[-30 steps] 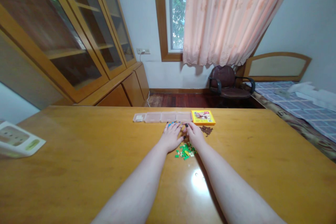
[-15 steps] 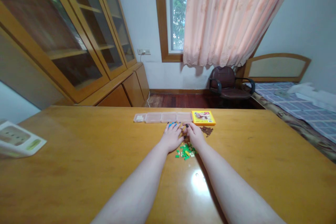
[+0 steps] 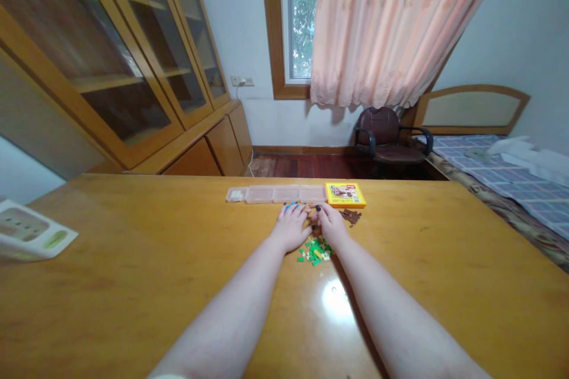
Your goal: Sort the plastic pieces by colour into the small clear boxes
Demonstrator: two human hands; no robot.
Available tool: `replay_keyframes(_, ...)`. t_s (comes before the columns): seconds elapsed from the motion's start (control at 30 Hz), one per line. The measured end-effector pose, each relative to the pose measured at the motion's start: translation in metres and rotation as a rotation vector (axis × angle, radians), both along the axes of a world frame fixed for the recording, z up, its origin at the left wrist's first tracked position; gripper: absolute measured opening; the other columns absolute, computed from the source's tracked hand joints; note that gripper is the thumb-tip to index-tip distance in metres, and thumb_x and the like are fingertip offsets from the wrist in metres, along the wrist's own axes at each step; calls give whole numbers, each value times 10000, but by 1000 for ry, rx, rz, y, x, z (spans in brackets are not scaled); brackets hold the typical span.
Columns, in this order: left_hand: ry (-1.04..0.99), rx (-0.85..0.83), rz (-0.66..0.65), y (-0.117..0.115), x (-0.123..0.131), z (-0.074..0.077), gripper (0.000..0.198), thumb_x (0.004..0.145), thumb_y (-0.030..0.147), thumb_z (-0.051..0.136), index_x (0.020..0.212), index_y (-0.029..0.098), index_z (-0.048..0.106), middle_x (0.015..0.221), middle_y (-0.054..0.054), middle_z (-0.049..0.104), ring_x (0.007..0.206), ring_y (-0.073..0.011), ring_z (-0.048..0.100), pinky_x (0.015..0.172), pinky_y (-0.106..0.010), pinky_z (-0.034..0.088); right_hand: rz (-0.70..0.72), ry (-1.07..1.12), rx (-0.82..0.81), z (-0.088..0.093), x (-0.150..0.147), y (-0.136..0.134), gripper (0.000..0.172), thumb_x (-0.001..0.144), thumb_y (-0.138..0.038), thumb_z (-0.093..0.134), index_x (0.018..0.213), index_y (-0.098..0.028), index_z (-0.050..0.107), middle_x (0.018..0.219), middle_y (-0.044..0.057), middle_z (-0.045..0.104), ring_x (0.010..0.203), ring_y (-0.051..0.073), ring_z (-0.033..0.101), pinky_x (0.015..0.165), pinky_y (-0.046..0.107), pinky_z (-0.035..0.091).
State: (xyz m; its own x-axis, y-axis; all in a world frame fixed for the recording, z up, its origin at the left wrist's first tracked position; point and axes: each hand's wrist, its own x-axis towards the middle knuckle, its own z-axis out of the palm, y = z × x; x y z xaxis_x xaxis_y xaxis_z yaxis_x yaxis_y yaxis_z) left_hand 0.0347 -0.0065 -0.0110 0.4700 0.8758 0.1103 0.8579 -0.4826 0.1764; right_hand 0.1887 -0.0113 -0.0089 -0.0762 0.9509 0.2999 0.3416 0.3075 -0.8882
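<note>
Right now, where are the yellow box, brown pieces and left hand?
Yellow box (image 3: 345, 194): head view, its top.
Brown pieces (image 3: 351, 217): head view, pile's middle.
Left hand (image 3: 291, 229): head view, back of hand.

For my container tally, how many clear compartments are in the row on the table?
4, left to right: a small compartment holding something white, a second compartment, a third compartment and a fourth compartment beside the yellow box. The box could hide more.

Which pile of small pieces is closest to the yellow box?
The brown pile, just in front of the yellow box and beside the right hand. The mostly green pile lies lower in view; blue pieces sit by the left hand.
</note>
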Motion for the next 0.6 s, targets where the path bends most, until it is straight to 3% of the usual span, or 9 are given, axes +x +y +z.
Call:
replay_keyframes(0.13,-39,21,11,-1,0,1,467,854,464,433,1264,243,436,1363,-69,426,1266,-248,349,1097,-485,194,0,1,-5,-1,0,1,345,904,-392,361,967,-167,615,688,24,630,584,148,555,581,252,427)
replay_keyframes(0.33,-27,49,69,-4,-1,4,465,853,487,428,1242,231,445,1305,-77,469,1253,-257,354,1109,-523,122,-17,7,3,-4,1,1,365,909,-418,357,978,-172,618,679,20,627,586,153,558,576,253,432)
replay_keyframes(0.47,15,39,43,-8,-3,4,609,861,517,381,1368,183,332,1438,-99,344,1340,-261,247,1125,-499,103,-31,8,4,-4,2,0,355,910,-406,356,972,-173,616,684,22,631,588,155,560,571,252,430)
replay_keyframes(0.6,90,-73,-35,-9,-3,-1,681,864,548,333,1417,155,275,1506,-84,220,1387,-254,157,1133,-476,109,-34,7,11,-1,2,0,346,907,-393,360,962,-171,619,682,23,631,589,156,563,582,257,431)
